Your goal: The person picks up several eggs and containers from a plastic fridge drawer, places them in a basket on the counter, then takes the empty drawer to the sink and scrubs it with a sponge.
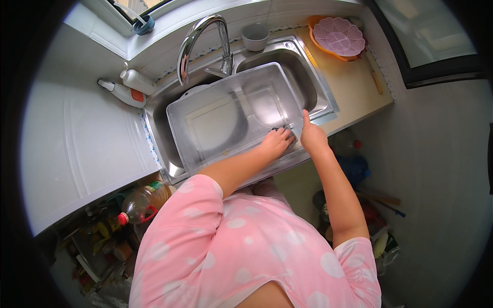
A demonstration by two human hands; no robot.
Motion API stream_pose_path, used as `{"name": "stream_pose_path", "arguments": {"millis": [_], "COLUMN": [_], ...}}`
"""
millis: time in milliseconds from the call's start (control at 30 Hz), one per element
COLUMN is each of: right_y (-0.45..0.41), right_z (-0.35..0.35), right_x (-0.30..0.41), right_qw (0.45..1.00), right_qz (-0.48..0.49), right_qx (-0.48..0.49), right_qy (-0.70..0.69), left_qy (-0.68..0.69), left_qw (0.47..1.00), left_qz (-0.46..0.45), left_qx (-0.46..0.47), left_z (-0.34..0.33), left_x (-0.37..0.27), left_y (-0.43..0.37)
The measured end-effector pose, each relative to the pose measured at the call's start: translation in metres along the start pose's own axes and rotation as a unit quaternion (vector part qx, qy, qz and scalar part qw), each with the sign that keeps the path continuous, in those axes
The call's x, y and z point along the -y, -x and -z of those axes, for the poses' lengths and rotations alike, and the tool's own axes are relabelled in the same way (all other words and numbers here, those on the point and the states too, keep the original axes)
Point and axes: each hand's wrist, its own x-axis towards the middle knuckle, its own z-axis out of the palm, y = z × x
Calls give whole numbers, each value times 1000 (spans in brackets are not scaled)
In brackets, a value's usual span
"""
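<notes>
A large clear plastic bin (215, 127) lies tilted across the double-bowl stainless steel sink (154, 127), covering much of both bowls. My left hand (276, 142) reaches into its near right corner. Under those fingers is a dark grey scrubber (293, 139), mostly hidden and pressed against the plastic. My right hand (314, 136) holds the bin's right edge, with one finger stretched along the rim. Small yellowish bits (225, 153) show near the bin's front side.
A chrome faucet (187, 50) arches over the bin's far side. Behind the sink stands a grey cup (255, 37). Two white bottles (129, 90) lean at left; a pink lattice tray (339, 36) rests on an orange basin (314, 23) at right. An oil bottle (142, 200) stands below left.
</notes>
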Motion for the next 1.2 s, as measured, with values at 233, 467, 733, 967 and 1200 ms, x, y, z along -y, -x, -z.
{"name": "stream_pose_path", "arguments": {"millis": [233,467,733,967,1200], "right_y": [3,3,4,3,1], "right_z": [7,9,8,6,3], "right_x": [2,4,5,4,3], "right_qw": [1000,1000,1000,1000,1000], "right_qz": [2,8,11,12,4], "right_qx": [13,20,17,12,8], "right_qy": [-10,-3,5,15,20], "left_qy": [56,87,409,429,440], "left_qw": [996,978,888,890,894], "left_qz": [-50,-75,22,-42,14], "left_qx": [43,175,208,151,82], "left_z": [14,46,41,41,53], "left_x": [36,85,73,37,7], "left_y": [45,131,123,97,27]}}
